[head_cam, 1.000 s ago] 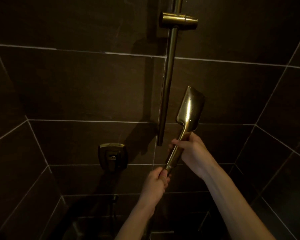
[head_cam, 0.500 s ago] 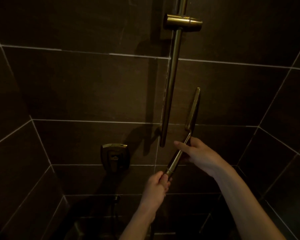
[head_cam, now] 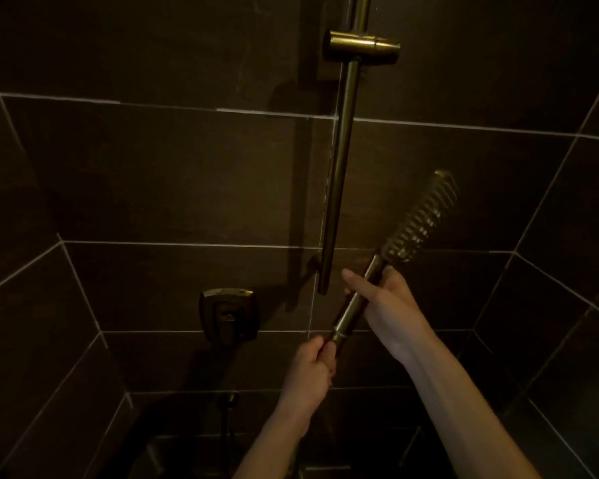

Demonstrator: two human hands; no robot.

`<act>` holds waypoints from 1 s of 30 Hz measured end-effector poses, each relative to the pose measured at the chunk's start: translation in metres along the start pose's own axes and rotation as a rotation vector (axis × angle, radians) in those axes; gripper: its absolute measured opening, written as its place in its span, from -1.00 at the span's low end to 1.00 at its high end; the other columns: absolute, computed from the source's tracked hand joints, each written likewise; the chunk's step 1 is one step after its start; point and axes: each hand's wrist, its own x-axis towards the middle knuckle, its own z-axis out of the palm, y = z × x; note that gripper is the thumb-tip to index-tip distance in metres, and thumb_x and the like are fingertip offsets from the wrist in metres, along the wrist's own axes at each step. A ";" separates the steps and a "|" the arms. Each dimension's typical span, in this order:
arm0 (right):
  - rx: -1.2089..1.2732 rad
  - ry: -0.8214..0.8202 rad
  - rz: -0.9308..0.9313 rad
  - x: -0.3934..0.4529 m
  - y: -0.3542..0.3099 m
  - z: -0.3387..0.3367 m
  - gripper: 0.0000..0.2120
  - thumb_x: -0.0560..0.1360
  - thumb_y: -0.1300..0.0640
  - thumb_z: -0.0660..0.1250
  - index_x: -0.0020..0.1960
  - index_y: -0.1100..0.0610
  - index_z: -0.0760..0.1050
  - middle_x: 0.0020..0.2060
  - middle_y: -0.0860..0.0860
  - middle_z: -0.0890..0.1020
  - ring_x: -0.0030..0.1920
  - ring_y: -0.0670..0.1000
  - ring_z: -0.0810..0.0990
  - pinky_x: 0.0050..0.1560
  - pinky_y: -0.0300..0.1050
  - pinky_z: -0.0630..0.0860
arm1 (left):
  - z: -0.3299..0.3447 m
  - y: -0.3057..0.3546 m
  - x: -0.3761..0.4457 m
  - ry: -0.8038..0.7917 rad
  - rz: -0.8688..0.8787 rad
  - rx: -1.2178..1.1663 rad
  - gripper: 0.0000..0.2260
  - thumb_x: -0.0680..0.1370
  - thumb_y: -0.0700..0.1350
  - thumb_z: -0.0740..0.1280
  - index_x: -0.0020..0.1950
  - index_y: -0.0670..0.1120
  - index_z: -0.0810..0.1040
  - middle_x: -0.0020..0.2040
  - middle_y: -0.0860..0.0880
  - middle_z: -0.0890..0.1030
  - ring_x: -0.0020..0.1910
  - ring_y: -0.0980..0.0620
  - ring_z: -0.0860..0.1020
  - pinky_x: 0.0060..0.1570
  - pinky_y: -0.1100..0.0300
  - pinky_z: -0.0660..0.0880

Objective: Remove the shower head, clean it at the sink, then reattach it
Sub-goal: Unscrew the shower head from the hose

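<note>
Beside the slide rail | shower head tilted, nozzles visible | right hand fingers grip handle | left hand fingers clasp its base | no readable writing

A bathroom shower stall — dim, closed in by large dark wall tiles with pale grout lines, meeting at corners on both sides. Fixed to the back wall, a brass-coloured vertical slide rail carrying a sliding holder bracket near the top. Lower and to the left of the rail, a squarish brass mixer valve set into the tile. Below that, a small round hose outlet on the wall. In front of the rail, a handheld shower head in matching brass, nozzle face showing rows of ridges — held off its bracket by two bare hands. Domestic or hotel: cannot tell.
</note>
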 end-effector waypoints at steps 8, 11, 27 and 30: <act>-0.262 -0.048 0.136 0.002 -0.011 -0.017 -0.43 0.36 -0.11 0.50 0.28 0.11 0.48 0.04 0.00 0.71 0.16 0.06 0.64 0.31 0.13 0.46 | -0.004 0.005 -0.008 -0.009 0.021 -0.008 -0.75 0.70 -0.10 0.15 0.34 -0.05 0.49 -0.06 -0.02 0.55 -0.16 0.12 0.48 -0.19 0.25 0.41; -0.254 -0.107 0.106 0.001 -0.016 -0.022 -0.56 0.40 0.05 0.50 0.22 0.16 0.51 0.07 0.05 0.71 0.11 0.02 0.68 0.13 0.02 0.56 | -0.004 0.004 -0.010 -0.034 0.044 -0.012 -0.77 0.70 -0.09 0.14 0.25 -0.06 0.54 -0.10 -0.01 0.54 -0.20 0.12 0.47 -0.20 0.25 0.41; -0.075 0.017 0.077 0.004 0.005 -0.009 -0.78 0.54 0.10 0.37 0.18 0.02 0.54 -0.12 -0.06 0.71 0.02 0.02 0.67 0.20 0.10 0.53 | 0.005 -0.001 -0.004 -0.054 0.008 0.019 -0.71 0.70 -0.09 0.15 0.39 -0.10 0.45 -0.14 0.00 0.49 -0.19 0.11 0.45 -0.17 0.22 0.41; -0.182 -0.082 0.129 0.005 -0.005 -0.015 -0.73 0.52 0.07 0.39 0.21 0.01 0.55 0.03 -0.05 0.72 0.14 0.02 0.65 0.28 0.12 0.46 | 0.003 -0.003 -0.005 -0.047 -0.010 -0.002 -0.68 0.70 -0.09 0.15 0.44 -0.11 0.41 -0.07 0.00 0.51 -0.15 0.11 0.48 -0.15 0.21 0.42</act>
